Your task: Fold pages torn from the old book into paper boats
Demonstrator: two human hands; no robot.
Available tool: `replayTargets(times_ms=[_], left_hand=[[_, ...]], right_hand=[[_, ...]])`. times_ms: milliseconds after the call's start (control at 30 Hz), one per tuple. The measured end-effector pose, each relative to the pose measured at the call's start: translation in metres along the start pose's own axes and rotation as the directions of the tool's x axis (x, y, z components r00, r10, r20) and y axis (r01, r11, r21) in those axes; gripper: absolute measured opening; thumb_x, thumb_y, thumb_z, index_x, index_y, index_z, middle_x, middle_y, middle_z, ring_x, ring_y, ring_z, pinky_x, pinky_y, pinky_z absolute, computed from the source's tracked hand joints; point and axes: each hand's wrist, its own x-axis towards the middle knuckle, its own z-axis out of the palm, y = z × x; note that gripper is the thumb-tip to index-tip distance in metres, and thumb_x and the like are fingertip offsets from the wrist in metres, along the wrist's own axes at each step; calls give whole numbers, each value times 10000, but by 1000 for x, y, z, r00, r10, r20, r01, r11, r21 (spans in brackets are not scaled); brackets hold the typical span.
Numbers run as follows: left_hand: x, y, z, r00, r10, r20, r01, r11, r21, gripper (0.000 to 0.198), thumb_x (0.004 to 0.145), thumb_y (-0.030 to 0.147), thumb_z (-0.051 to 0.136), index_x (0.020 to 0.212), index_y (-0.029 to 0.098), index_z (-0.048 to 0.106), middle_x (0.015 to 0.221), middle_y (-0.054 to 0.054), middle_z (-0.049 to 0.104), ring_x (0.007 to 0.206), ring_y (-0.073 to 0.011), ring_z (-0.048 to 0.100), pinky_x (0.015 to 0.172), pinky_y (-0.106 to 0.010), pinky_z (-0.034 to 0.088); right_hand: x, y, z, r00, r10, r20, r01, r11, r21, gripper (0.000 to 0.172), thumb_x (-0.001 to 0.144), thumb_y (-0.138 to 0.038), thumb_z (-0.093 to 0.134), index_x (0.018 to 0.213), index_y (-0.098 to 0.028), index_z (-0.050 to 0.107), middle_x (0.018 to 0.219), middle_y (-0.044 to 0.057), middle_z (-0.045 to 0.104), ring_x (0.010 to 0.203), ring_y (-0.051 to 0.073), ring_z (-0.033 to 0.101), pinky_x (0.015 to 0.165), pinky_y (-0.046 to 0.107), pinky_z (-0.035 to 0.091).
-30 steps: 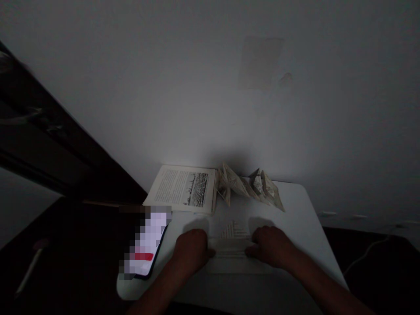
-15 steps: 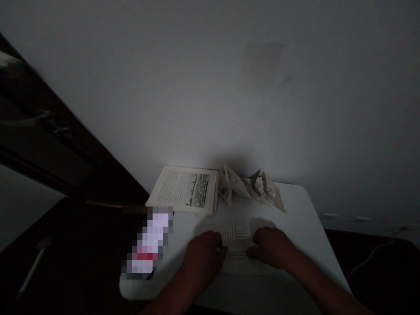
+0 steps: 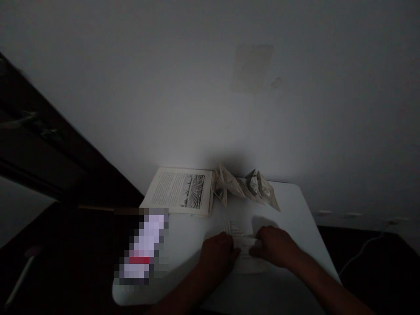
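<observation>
A printed paper sheet [image 3: 246, 253], partly folded with a pointed top, lies near the front of the white table [image 3: 183, 271]. My left hand [image 3: 219, 253] grips its left side, fingers curled and covering part of it. On the opposite edge, my right hand [image 3: 275, 246] has its fingers closed on the paper. Dim light hides the exact finger contact. Beyond my hands stand several folded paper shapes [image 3: 229, 183] made from printed pages.
An open book [image 3: 173, 190] with a printed picture lies at the back left of the table. A pixelated phone-like object [image 3: 144, 245] is at the left edge. The wall [image 3: 197, 109] rises directly behind, and a white cable [image 3: 361, 251] runs at the right.
My left hand has moved right across the paper, closer to my right hand. The paper has shifted slightly right on the table, and the view has turned a little.
</observation>
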Motion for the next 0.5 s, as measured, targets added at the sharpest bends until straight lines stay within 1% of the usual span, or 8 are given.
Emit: replayTargets(times_ms=[133, 200, 300, 400, 500], left_hand=[[-1, 1, 0, 1000, -18, 2, 18, 1000, -25, 228, 834, 368, 487, 821, 176, 610, 857, -35, 636, 786, -182, 610, 704, -272, 447], [-1, 1, 1, 1000, -13, -6, 12, 999, -37, 230, 841, 366, 478, 822, 178, 609, 861, -34, 635, 787, -178, 608, 712, -273, 446], [0, 0, 3, 1000, -13, -18, 12, 999, -46, 235, 842, 373, 477, 811, 179, 607, 858, -32, 634, 781, -175, 608, 715, -274, 446], [0, 0, 3, 1000, -19, -22, 18, 999, -41, 233, 832, 378, 493, 805, 178, 609, 847, -32, 635, 771, -181, 610, 700, -278, 450], [0, 0, 3, 1000, -13, -27, 12, 999, -36, 227, 830, 371, 494, 801, 179, 611, 833, -28, 635, 759, -181, 613, 686, -277, 452]], right_hand=[[-2, 9, 1, 999, 36, 6, -36, 999, 35, 371, 673, -483, 618, 812, -144, 677, 836, 134, 688, 787, 274, 640, 602, 304, 397], [-4, 13, 0, 999, 42, 15, -43, 998, 52, 342, 668, -483, 624, 767, -161, 682, 813, 114, 692, 764, 260, 641, 579, 291, 385], [-7, 16, -2, 998, 48, 32, -52, 992, 118, 283, 672, -460, 628, 680, -184, 689, 758, 80, 696, 717, 231, 640, 551, 274, 362], [-7, 18, -4, 999, 51, 19, -53, 980, 191, 237, 659, -415, 647, 641, -183, 690, 739, 72, 695, 706, 222, 631, 542, 267, 347], [-7, 24, -2, 1000, -5, 18, 1, 967, 256, 196, 660, -356, 648, 595, -173, 670, 681, 46, 681, 660, 191, 615, 543, 251, 346]])
